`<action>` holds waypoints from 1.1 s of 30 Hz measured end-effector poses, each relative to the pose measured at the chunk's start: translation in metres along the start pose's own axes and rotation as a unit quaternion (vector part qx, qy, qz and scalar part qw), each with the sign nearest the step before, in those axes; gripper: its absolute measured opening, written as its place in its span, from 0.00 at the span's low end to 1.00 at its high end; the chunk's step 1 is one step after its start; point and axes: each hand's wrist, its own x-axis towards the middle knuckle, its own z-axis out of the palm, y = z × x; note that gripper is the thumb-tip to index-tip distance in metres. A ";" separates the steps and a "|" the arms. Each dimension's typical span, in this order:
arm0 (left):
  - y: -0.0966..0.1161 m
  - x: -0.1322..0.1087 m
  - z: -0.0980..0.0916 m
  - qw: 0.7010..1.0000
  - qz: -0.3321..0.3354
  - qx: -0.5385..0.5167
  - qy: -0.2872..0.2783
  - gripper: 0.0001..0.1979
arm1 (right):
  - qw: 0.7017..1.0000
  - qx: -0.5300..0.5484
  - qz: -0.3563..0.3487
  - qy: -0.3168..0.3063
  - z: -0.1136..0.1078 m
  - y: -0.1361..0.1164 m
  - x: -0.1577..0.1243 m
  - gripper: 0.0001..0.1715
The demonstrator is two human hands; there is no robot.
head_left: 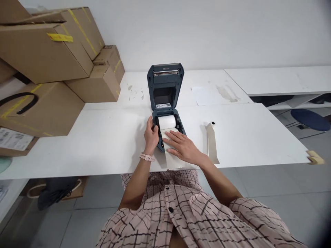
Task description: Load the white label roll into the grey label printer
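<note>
A dark blue-grey label printer (165,86) stands on the white table with its lid raised. Inside lies a white paper roll (167,122), and its paper strip (172,160) runs out over the front towards the table's near edge. My left hand (151,135) grips the printer's left side, thumb on top and fingers along the outside. My right hand (182,146) lies flat on the strip, fingers spread. To the right, a small roll core (212,123) with a curling beige strip (212,146) rests on the table.
Cardboard boxes (43,51) are stacked at the left of the white table (108,144). A thin white sheet (203,95) lies behind the printer to the right. A blue stool (310,119) stands at the far right. Yellowish padding (315,157) covers the table's right corner.
</note>
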 end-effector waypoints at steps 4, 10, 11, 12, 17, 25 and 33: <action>-0.001 -0.028 0.001 0.996 -0.062 -0.054 -0.014 0.37 | 0.999 0.040 0.006 -0.005 -0.003 0.003 -0.001 0.32; -0.003 -0.081 -0.001 0.990 -0.086 -0.071 -0.087 0.47 | 0.966 0.256 0.024 0.038 -0.052 0.031 0.016 0.27; -0.002 -0.083 -0.002 0.989 -0.087 -0.077 -0.091 0.48 | 0.954 0.274 0.057 0.106 -0.064 0.040 0.027 0.28; 0.000 -0.083 -0.003 0.989 -0.088 -0.082 -0.091 0.48 | 0.938 0.275 0.089 0.191 -0.076 0.051 0.042 0.31; 0.009 -0.081 -0.006 0.987 -0.106 -0.080 -0.091 0.49 | 0.873 0.353 0.127 0.311 -0.123 0.096 0.140 0.49; 0.007 -0.082 -0.007 0.987 -0.106 -0.082 -0.089 0.51 | 0.837 0.430 0.111 0.321 -0.126 0.077 0.152 0.47; 0.010 -0.083 -0.023 0.987 -0.113 -0.113 -0.015 0.50 | 0.839 0.373 0.153 0.366 -0.027 0.007 0.018 0.22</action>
